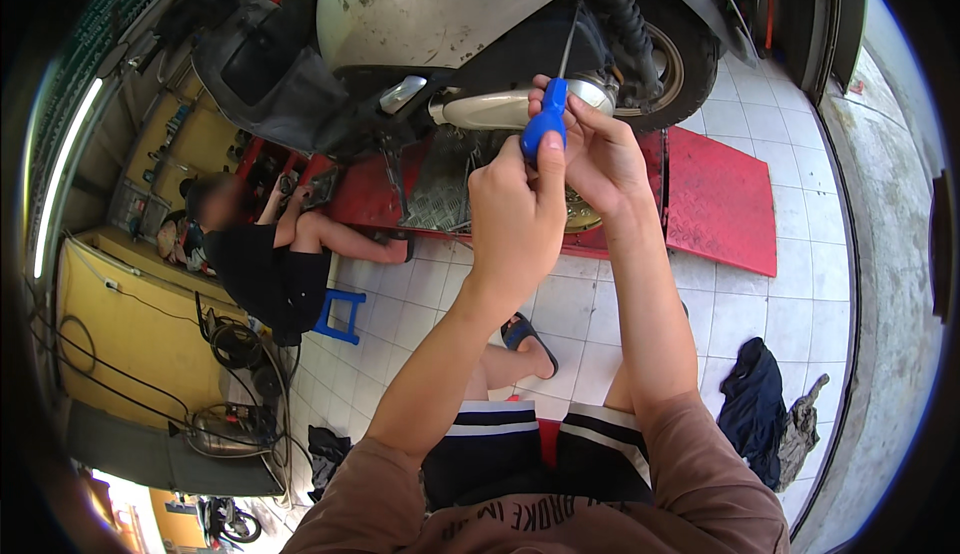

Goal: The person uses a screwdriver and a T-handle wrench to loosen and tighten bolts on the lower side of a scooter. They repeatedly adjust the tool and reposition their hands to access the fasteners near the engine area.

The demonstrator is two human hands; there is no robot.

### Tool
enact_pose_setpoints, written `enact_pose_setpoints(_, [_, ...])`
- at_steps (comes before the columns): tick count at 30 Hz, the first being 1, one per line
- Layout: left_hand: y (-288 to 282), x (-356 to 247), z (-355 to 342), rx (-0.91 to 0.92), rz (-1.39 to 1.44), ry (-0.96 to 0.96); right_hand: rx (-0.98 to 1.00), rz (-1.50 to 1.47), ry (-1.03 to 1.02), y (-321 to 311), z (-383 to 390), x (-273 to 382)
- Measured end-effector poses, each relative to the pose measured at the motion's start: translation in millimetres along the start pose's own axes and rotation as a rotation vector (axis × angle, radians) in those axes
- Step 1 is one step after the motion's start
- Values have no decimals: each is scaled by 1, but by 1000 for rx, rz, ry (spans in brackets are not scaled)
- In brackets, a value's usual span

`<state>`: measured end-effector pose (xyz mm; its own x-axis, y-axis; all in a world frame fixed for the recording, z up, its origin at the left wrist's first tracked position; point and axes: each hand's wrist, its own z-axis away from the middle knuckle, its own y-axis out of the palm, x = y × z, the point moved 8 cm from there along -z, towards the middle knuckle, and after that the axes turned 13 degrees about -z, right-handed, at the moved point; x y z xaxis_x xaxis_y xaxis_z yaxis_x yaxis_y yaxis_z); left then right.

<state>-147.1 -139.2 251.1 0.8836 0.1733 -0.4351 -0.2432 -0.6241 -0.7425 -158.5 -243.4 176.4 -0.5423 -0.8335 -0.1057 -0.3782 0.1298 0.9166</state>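
Note:
A screwdriver (545, 122) with a blue handle is held up in front of me, its thin metal shaft pointing away toward the scooter. My left hand (515, 214) is closed on the butt end of the handle, thumb laid along it. My right hand (608, 159) has its fingers curled around the front of the handle, partly hidden behind it. Beyond the tip, the silver scooter (420, 9) shows its rear shock absorber (628, 29), rear wheel (680, 74) and pale exhaust cover (480, 111). A gold-coloured round part (583, 214) is partly hidden behind my wrists.
The scooter stands over a red lift platform (722, 199) with a ramp end at right. At left another person (262, 264) sits by a blue stool (342, 316), hands at some parts. Dark cloths (755, 394) lie on the tiles at right; hoses and a compressor tank (225, 429) stand lower left.

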Motion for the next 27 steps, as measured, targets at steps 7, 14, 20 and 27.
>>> enact_pose_setpoints(7, [46, 19, 28, 474, 1329, -648, 148, -90, 115, -3, -6, -16])
enact_pose_setpoints(14, [-3, 14, 7, 66, -107, 57, -2, 131, -14, -16, -6, -8])
enact_pose_setpoints(20, [12, 9, 10, 58, 45, -45, -83, 162, -31, -21, -3, 1])
enact_pose_setpoints(27, [39, 31, 17, 190, 985, -464, 214, -32, 79, 10, -6, -17])
